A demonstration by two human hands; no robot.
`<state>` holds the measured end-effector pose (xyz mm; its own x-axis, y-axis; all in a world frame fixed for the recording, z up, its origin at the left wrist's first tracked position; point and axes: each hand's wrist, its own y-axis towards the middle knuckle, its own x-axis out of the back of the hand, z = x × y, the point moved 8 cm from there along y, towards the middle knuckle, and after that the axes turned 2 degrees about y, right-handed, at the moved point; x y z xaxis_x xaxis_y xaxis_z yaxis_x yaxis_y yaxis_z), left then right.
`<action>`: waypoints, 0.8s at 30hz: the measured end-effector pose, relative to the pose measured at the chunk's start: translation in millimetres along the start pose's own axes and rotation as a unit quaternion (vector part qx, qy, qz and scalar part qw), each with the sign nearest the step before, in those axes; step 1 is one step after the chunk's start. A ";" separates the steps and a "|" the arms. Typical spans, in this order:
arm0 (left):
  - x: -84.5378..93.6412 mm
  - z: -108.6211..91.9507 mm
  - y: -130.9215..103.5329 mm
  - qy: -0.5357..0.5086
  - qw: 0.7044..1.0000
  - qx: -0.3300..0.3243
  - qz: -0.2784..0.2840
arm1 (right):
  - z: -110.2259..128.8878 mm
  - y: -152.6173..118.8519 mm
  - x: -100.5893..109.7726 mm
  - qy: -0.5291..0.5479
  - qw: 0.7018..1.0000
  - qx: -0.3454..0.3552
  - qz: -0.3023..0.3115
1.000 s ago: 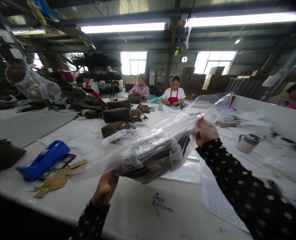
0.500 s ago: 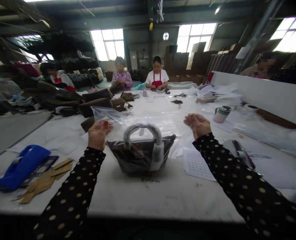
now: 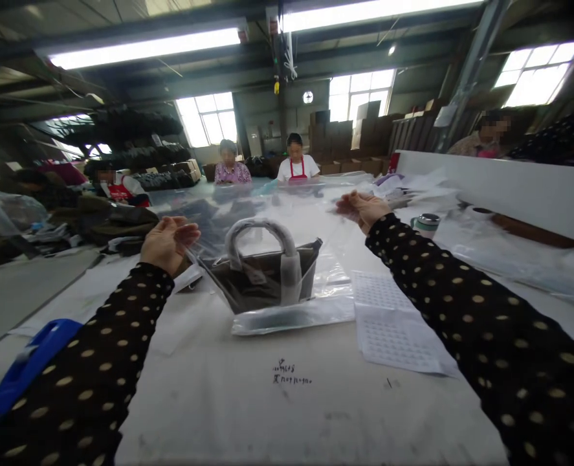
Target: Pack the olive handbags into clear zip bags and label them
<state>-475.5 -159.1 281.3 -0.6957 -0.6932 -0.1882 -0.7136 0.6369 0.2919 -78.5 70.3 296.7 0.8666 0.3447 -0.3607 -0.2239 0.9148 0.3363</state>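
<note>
Your left hand (image 3: 167, 241) pinches the left upper edge of the clear plastic bag (image 3: 287, 213), fingers closed on the film. Your right hand (image 3: 359, 208) grips the right upper edge of the same bag, fingers curled around it. Between your two hands the bag's mouth is stretched wide and raised above the surface (image 3: 287, 414).

Inside the bag stands a dark handbag (image 3: 262, 278), upright, its bottom resting on the surface directly in front of you, between your forearms. Its arched handle (image 3: 262, 236) is wrapped in pale foam and rises toward the stretched film. The bag's lower edge lies folded on the surface just in front of the handbag.

Just right of the handbag lies a white sheet of small stickers (image 3: 393, 323), under your right forearm. Some dark handwriting (image 3: 291, 374) marks the surface nearer to you. A blue tape dispenser (image 3: 24, 369) sits at the far left edge, partly hidden by your left sleeve. A green-lidded cup (image 3: 426, 223) stands beyond your right arm. Other people sit at the far end of the surface.
</note>
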 end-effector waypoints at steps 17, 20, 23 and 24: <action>52.7 185.7 -271.7 0.179 0.821 0.232 0.490 | -130.7 -271.5 126.7 -0.320 0.829 -0.256 0.381; 55.3 169.2 -267.8 0.193 0.819 0.177 0.510 | -99.7 -297.1 54.6 -0.354 0.827 -0.129 0.418; 55.0 160.2 -263.7 0.191 0.831 0.150 0.500 | -133.9 -363.2 -18.1 -0.411 0.771 -0.073 0.481; 54.4 158.6 -261.7 0.202 0.836 0.141 0.490 | -155.0 -381.2 -30.0 -0.447 0.756 -0.071 0.473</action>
<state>-339.7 -310.0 45.9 -0.9143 0.1864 0.3596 0.1515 0.9808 -0.1231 -88.3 -256.1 44.5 0.2286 0.6366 0.7365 -0.9225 0.3835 -0.0451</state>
